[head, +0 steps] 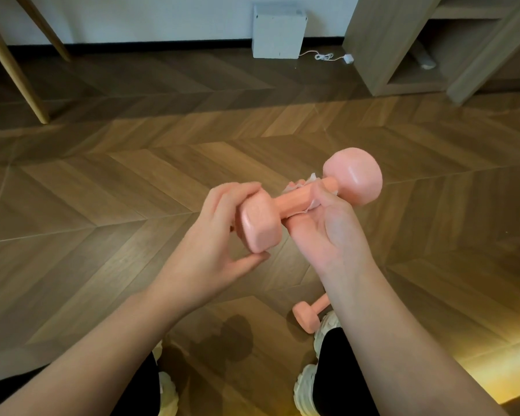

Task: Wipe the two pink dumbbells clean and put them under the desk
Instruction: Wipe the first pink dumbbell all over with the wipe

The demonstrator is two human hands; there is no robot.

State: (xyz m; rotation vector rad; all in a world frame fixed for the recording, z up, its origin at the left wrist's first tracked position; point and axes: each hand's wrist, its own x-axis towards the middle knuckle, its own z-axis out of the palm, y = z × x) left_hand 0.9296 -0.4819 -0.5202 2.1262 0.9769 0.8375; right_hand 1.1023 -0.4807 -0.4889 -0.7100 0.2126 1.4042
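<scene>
A pink dumbbell (294, 202) is held up over the wooden floor, its bar running from lower left to upper right. My left hand (213, 238) grips the near head between fingers and thumb. My right hand (327, 226) wraps the bar from below with a white tissue (311, 179) pressed against it; most of the tissue is hidden by the fingers. The far head is free. A second pink dumbbell (308, 316) lies on the floor by my right shoe, partly hidden behind my right forearm.
A wooden desk leg (15, 73) slants at the far left. A white box (278, 31) with a cable stands against the back wall. A wooden shelf unit (403, 49) fills the upper right. My shoes (306, 385) are at the bottom.
</scene>
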